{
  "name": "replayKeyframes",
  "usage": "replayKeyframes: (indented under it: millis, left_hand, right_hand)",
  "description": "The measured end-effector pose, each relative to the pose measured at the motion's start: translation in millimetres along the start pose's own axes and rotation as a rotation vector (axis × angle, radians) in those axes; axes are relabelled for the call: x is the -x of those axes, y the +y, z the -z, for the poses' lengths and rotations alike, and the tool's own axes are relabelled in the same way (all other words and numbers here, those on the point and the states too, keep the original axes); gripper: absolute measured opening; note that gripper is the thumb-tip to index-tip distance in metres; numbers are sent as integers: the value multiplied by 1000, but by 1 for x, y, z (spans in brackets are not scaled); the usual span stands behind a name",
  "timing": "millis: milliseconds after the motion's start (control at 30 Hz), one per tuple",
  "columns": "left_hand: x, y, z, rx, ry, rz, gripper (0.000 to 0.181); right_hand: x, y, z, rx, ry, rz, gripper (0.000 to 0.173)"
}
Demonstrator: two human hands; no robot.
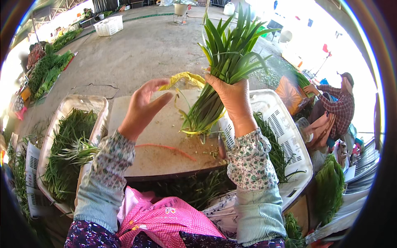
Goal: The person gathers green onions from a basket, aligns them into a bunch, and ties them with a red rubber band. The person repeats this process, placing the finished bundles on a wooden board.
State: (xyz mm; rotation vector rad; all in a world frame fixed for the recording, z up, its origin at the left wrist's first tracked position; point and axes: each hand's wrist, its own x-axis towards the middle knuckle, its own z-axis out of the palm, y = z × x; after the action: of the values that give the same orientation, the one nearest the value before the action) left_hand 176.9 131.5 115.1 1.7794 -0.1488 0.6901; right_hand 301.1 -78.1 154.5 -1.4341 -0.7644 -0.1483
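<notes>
My right hand (231, 93) grips a thick bunch of long, flat green leaves (201, 114), which look like Chinese chives. The leaf tips fan out above my fist, and the lower ends slant down to the left over a worn board (161, 161). My left hand (144, 105), slightly blurred, is raised left of the bunch with thumb and fingers apart and nothing in it. An orange-red strip (167, 148) lies across the board. Near my right wrist is a knife (221, 146), partly hidden, beside small cut scraps. Yellow plastic (186, 79) sits at the board's far edge.
White plastic crates filled with greens stand to the left (102, 108) and right (273, 96) of the board. A person in a plaid shirt (336, 105) sits at right, handling greens. Another white crate (109, 26) stands farther off on the concrete floor (139, 52).
</notes>
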Motion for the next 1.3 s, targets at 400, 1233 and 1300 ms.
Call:
replayKeyframes:
  millis: [400, 1233, 1300]
  left_hand:
    - [135, 43, -51, 955, -484, 1035, 69]
    - [172, 43, 18, 316, -765, 878, 60]
    - [186, 49, 16, 340, -693, 971, 77]
  right_hand:
    - [142, -78, -62, 797, -122, 861, 23]
    - [250, -35, 26, 448, 344, 11, 31]
    - [242, -36, 18, 392, 296, -134, 36]
